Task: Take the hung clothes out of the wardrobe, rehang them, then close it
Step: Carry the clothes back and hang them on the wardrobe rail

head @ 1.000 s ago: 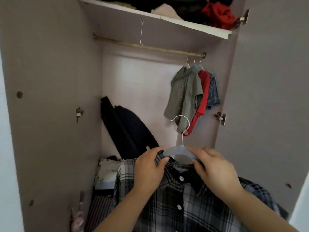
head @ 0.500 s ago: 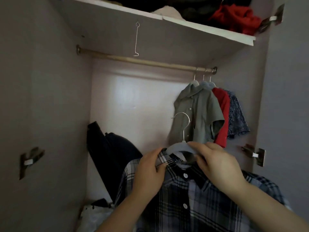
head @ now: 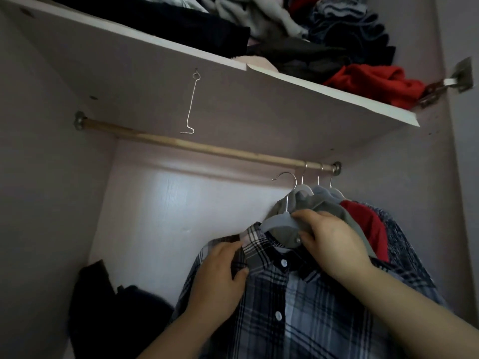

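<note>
A dark plaid shirt [head: 293, 304] hangs on a grey hanger [head: 278, 218] whose metal hook is free, just below the wooden rail [head: 207, 149]. My right hand [head: 329, 242] grips the hanger's right arm at the collar. My left hand [head: 220, 278] holds the shirt's left shoulder. At the rail's right end hang a grey shirt [head: 324, 206], a red garment [head: 368, 224] and a dark patterned one [head: 399, 239], each on its own hanger.
The shelf [head: 324, 92] above carries a pile of folded clothes, among them a red one [head: 375, 81]. A bent wire hook [head: 190, 104] dangles under the shelf. Dark clothing [head: 108, 312] lies low at the left. A door hinge [head: 458, 76] sticks out at the upper right.
Both hands have lifted the plaid shirt and its hanger up towards the rail, beside the grey shirt. My view has tilted upward, showing more of the shelf.
</note>
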